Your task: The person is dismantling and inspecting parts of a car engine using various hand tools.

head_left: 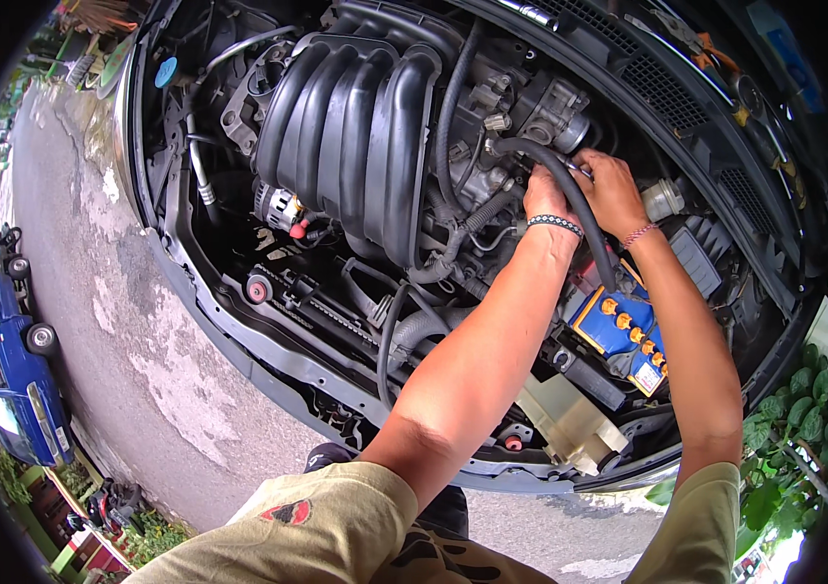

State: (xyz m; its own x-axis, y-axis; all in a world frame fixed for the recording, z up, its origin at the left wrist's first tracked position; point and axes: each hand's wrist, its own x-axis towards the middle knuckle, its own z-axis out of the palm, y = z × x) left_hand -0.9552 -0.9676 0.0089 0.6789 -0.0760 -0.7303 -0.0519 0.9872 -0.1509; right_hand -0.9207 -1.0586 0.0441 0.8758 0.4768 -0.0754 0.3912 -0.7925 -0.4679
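Both of my forearms reach into an open engine bay. My left hand (548,200) is curled low beside a thick black hose (589,219), its fingertips partly hidden under the hose, so what it grips is unclear. On the other side of the hose, my right hand (611,195) has its fingers bent around a small silver metal piece (580,169), too small to identify. Just above them sits a metal throttle body (555,122). A blue and yellow battery (611,331) with orange caps lies below the hands, and the ribbed black intake manifold (346,146) is to their left.
The car's front edge (229,346) curves along the near side. A translucent reservoir (570,433) sits near it. Tools (711,63) rest on the dark cowl at top right. A blue vehicle (15,370) stands on the road (117,321) at left, and leafy plants (793,428) are at lower right.
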